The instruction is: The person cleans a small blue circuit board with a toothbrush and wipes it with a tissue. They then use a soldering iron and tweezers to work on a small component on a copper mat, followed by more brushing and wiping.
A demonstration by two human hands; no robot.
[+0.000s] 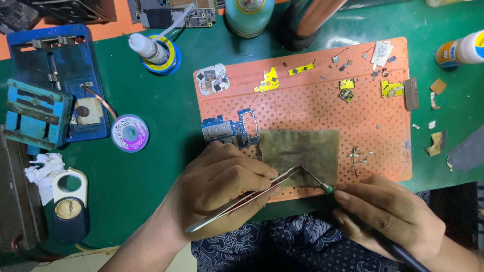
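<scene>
Tweezers and soldering iron meeting tip to tip over a scrap of cloth.

Nearest, left hand (222,189) pinching long steel tweezers (242,200) between thumb and fingers, fingers together and clamped on the shaft; right hand (390,214) curled shut around the dark handle of a soldering iron (353,214), tip angled up and left. Both points touching at the near edge of an olive cloth pad (302,150) on the orange perforated mat (322,100); whatever sits between the points too small to tell. Probably a tiny, feather-light part, easily flicked away or crushed: best taken by its edges with light, steady tweezer pressure. Just left of the pad, a blue circuit board (229,130), thin, stiff and fragile, best handled by its rim. Farther off, yellow shield pieces (269,80), a solder spool (129,133) and a blue holder (50,90) at far left.
</scene>
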